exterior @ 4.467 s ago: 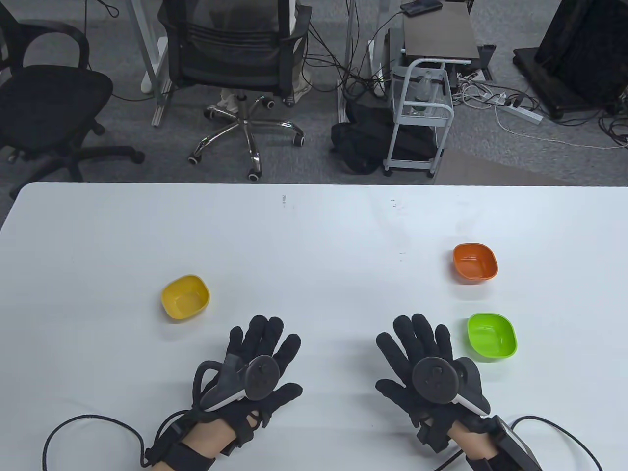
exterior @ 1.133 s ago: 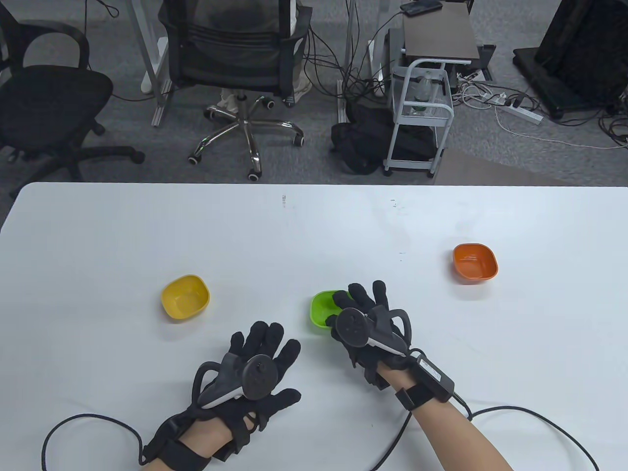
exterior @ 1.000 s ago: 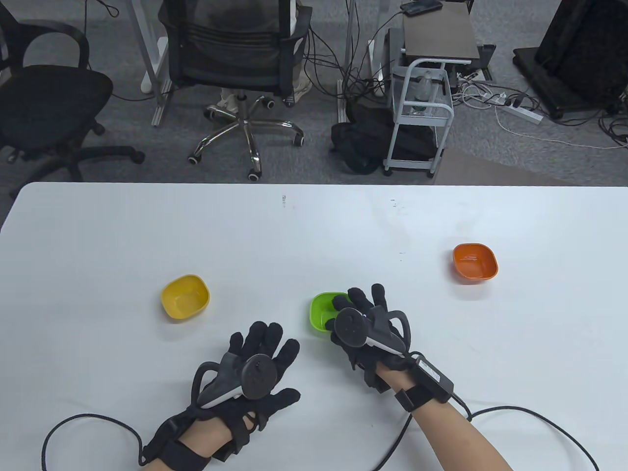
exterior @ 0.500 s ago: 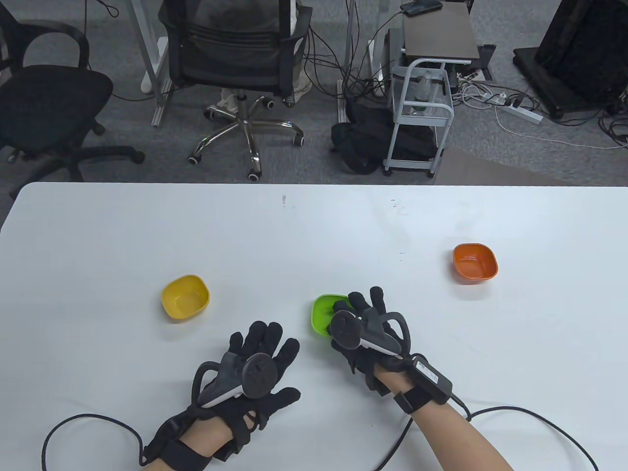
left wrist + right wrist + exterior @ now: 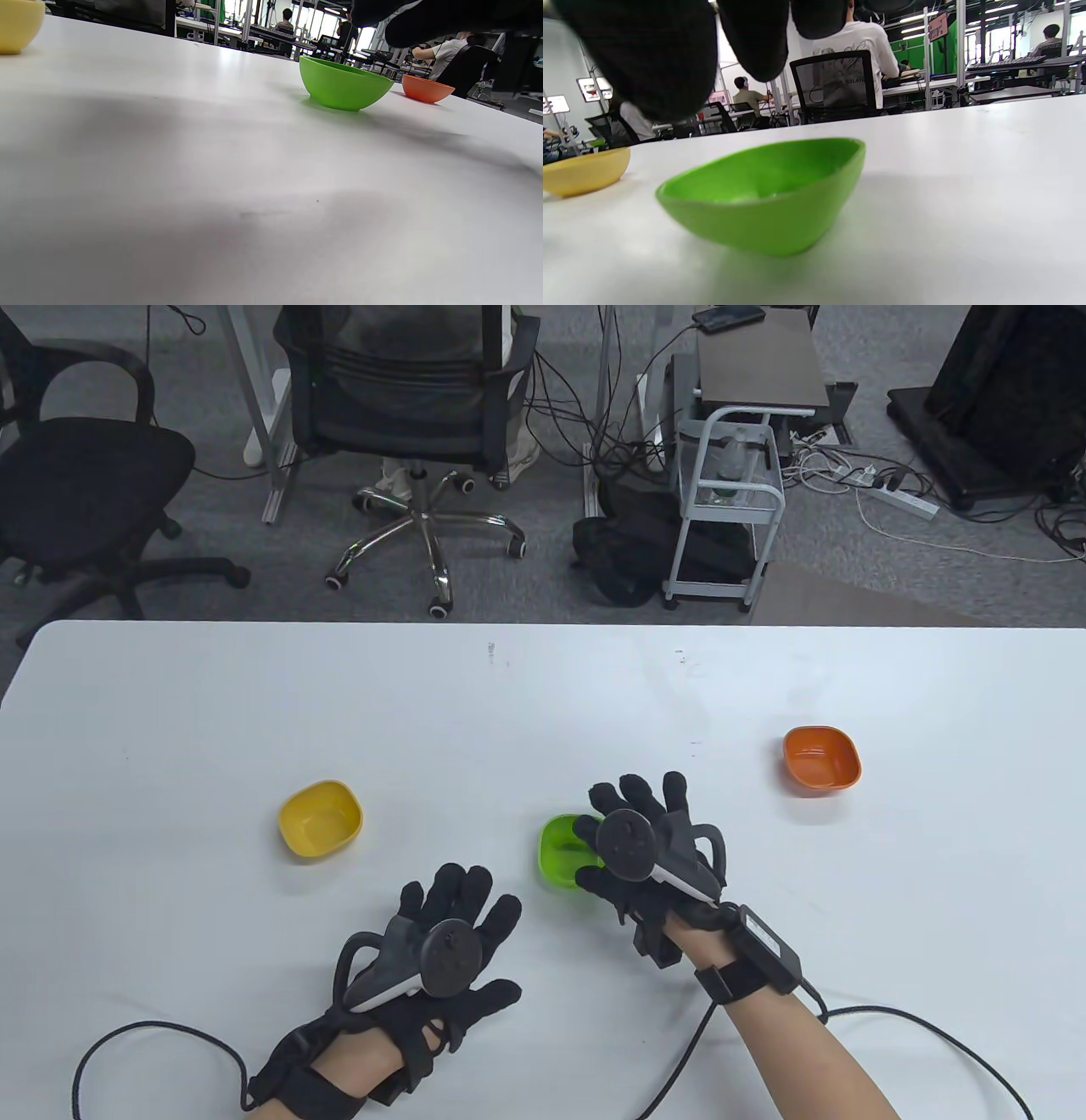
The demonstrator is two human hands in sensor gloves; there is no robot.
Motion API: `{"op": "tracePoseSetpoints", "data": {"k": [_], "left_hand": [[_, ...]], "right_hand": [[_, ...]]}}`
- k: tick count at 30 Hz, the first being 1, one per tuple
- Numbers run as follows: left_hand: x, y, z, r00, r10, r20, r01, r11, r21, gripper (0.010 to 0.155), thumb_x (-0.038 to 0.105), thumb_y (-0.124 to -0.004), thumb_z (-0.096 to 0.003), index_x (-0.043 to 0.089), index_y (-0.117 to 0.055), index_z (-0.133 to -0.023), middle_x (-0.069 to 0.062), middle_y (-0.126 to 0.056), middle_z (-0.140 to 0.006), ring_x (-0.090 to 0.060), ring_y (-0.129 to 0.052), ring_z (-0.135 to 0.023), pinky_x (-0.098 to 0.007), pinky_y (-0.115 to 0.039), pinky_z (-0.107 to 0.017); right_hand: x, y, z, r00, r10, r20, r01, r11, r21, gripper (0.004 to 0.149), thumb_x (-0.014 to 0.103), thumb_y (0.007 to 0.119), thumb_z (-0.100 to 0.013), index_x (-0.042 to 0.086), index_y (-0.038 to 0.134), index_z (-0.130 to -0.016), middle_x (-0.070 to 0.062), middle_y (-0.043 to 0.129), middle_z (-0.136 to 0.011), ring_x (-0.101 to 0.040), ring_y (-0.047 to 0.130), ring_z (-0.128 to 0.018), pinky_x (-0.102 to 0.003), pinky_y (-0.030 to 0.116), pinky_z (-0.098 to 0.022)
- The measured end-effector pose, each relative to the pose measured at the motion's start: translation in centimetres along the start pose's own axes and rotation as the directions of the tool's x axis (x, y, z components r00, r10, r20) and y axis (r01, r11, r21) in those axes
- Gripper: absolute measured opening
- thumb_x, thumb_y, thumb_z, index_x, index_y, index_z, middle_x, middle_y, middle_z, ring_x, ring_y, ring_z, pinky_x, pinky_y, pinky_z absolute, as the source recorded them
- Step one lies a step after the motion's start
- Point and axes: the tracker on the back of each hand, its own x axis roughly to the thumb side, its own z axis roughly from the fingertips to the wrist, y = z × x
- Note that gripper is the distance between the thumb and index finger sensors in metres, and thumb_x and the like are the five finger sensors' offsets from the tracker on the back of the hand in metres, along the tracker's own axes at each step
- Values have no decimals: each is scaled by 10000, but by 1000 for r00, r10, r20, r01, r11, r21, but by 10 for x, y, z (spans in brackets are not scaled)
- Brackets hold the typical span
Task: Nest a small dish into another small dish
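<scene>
Your right hand (image 5: 649, 857) has carried the green dish (image 5: 562, 853) from the right to mid-table and now hovers spread above it, letting go, while your left hand (image 5: 437, 946) lies flat, nothing nested yet.

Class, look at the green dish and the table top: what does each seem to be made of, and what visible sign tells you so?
Green dish: probably moulded plastic, one even bright colour, thin rounded rim, soft sheen inside.
Table: smooth white top, likely laminate or plastic, with faint reflections; the core cannot be told.
</scene>
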Motion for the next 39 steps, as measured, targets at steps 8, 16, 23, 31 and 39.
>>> {"op": "tracePoseSetpoints", "data": {"k": [8,16,23,31,39], "left_hand": [[0,0,1,1000,6,-3,-6,1000,1,829,836,-522,-286,622,-15,-905,199,110,-1094,-144,130,-1075,-538,-49,-772],[-1,-1,1,1000,9,-9,-9,1000,-14,826,833,-525,-286,623,-21,-906,200,107,-1094,-143,127,-1075,-537,-48,-771],[-1,0,1,1000,16,-12,-16,1000,-15,826,833,-525,-285,624,-23,-906,201,107,-1094,-143,128,-1075,-537,-47,-771],[-1,0,0,1000,10,-8,-10,1000,-11,825,833,-524,-286,622,-24,-908,198,106,-1095,-144,127,-1075,-538,-49,-771],[-5,1,0,1000,23,-19,-23,1000,-13,826,832,-524,-287,621,-25,-910,198,105,-1096,-145,127,-1075,-537,-48,-771]], "right_hand": [[-87,-44,-12,931,-286,-226,224,938,-264,648,411,998,-260,329,738,-849,48,521,-1080,-351,412,-1072,-617,42,-750],[-210,-53,8,716,-366,-595,197,923,-330,692,359,997,-303,389,639,-895,116,306,-1125,-292,179,-1117,-574,-85,-749],[-266,-21,23,573,-276,-771,131,960,-246,698,346,987,-318,534,587,-858,229,219,-1109,-216,78,-1126,-523,-152,-753],[-265,-12,10,571,-196,-797,123,981,-153,586,339,916,-360,548,634,-829,232,162,-1103,-193,43,-1118,-514,-168,-743],[-272,-1,8,544,-221,-810,160,974,-158,484,330,891,-368,507,734,-789,209,207,-1108,-203,63,-1116,-515,-163,-740]]}}
